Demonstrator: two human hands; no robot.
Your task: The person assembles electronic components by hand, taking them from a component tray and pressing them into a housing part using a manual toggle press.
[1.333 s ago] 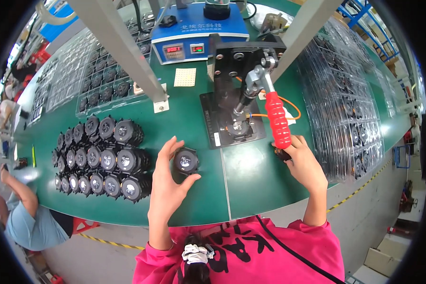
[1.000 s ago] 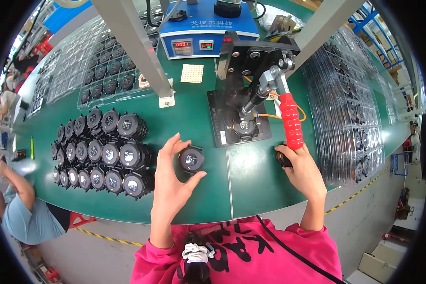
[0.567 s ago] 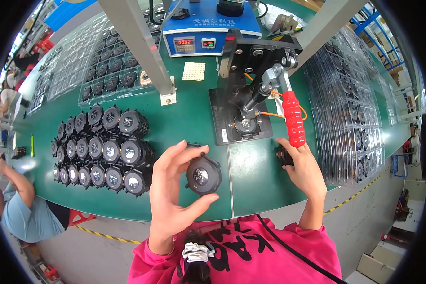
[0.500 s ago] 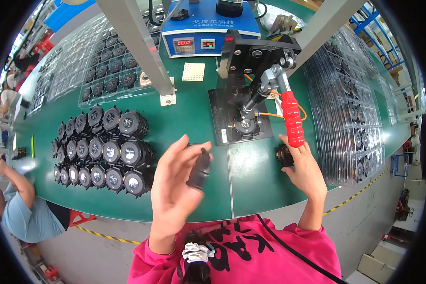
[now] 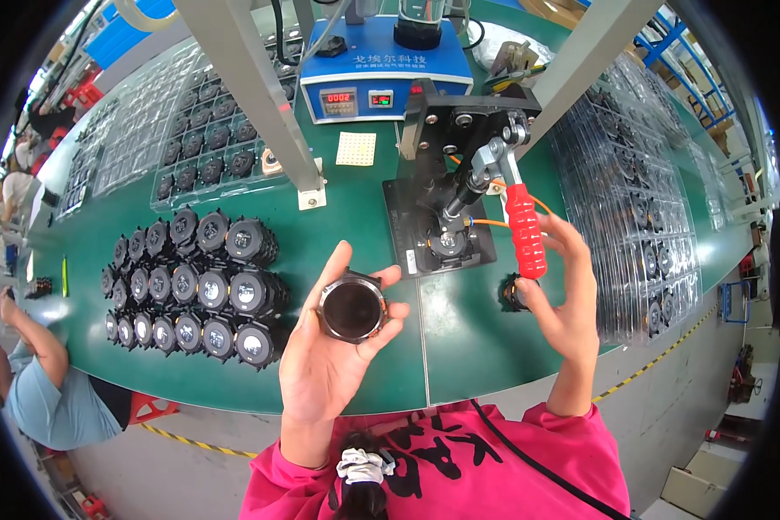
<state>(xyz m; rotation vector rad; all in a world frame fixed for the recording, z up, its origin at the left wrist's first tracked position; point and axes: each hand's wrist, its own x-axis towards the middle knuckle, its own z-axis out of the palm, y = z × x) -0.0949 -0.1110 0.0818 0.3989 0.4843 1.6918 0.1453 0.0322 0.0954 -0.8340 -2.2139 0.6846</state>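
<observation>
Held watch (image 5: pixel 352 309) is looking v. glossy; lever grip (image 5: pixel 526 232) is shining, ribbed plas.; stacked trays (image 5: pixel 600 221) are gleaming, clr plas.

Left hand (image 5: pixel 322 360) cups palm-up; right hand (image 5: pixel 572 316) arches, seemingly loose.

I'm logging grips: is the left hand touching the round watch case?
Touching: the head view shows the left hand cradling the watch case, with fingers against its rim.
</observation>
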